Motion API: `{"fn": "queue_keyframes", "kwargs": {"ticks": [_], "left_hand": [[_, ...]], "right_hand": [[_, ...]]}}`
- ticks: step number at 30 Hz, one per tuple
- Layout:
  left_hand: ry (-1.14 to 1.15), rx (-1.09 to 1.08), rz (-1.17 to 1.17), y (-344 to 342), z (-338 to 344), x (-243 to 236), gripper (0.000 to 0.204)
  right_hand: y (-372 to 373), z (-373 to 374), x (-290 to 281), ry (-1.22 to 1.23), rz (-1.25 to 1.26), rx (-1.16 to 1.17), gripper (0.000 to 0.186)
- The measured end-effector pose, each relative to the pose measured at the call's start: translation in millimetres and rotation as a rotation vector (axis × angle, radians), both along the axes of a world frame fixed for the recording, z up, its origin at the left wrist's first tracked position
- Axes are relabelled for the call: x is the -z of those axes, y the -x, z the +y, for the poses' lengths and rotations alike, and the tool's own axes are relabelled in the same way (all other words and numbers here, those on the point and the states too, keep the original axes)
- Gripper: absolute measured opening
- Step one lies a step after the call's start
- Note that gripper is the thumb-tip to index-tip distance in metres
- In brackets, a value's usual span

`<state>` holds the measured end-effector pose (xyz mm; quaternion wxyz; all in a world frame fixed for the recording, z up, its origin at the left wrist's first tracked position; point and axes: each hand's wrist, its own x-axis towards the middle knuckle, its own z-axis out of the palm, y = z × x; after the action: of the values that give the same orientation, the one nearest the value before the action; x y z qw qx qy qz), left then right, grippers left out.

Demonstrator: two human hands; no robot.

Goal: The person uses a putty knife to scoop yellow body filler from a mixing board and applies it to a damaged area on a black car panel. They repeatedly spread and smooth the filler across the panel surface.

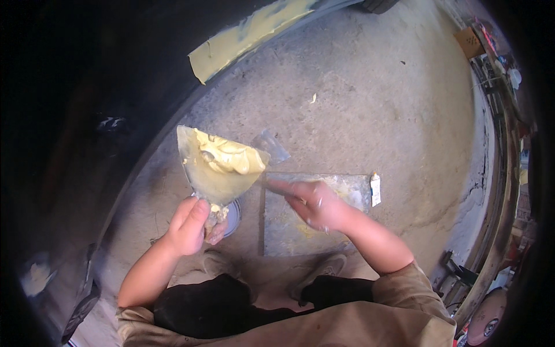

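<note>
Landmark: grey board (280, 228) on the floor (384, 110).

Left hand (188, 226), left of the board: grip wrapped around the handle of a wide spreader (222, 184); thumb on top. Most of the handle is covered by fingers and smeared filler. Blade fans out away from the person, above and left of the board, bearing a thick heap of yellow filler (228, 156).

Right hand (317, 205), over the board: motion-blurred; grip closed on a thin tool (280, 185) pointing left toward the blade's right corner. Contact with the blade: cannot tell. A grey translucent plate (273, 146) shows just beyond the board's far left corner; whether it belongs to this tool is unclear.

Round tin (233, 217), just left of the board: largely hidden by left hand and spreader; contents not legible.

Board surface: yellow smears, partly covered by the right forearm. White tube (375, 189) at its right edge; print unreadable.

Beyond the board: small pale-yellow scrap (314, 98). Far left of it, a panel (243, 49) coated yellow, cut by the upper frame edge, beside a dark body (87, 115) lost in shadow.

Near the board's close edge: shoes (330, 267), partly hidden by trousers. Far right: cluttered rack (500, 115), distorted at the rim.
</note>
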<state>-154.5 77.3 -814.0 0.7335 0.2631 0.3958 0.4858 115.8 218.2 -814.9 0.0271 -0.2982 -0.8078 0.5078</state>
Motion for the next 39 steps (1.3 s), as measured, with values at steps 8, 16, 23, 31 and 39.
{"fn": "queue_keyframes", "kwargs": {"ticks": [8,16,23,31,39], "left_hand": [[0.018,0.085,0.133,3,-17,10,0.054],[0.062,-0.002,0.121,18,-36,10,0.056],[0.071,-0.032,0.105,33,-49,15,0.061],[0.108,-0.089,0.203,42,-57,15,0.068],[0.148,-0.109,0.115,44,-63,15,0.060]], "right_hand": [[44,49,46,0.282,0.521,0.838,0.024],[137,111,25,-1.225,0.705,0.452,0.056],[179,131,38,-1.345,0.778,0.448,0.057],[195,137,59,-1.368,0.723,0.418,0.050],[196,139,82,-1.373,0.704,0.382,0.049]]}}
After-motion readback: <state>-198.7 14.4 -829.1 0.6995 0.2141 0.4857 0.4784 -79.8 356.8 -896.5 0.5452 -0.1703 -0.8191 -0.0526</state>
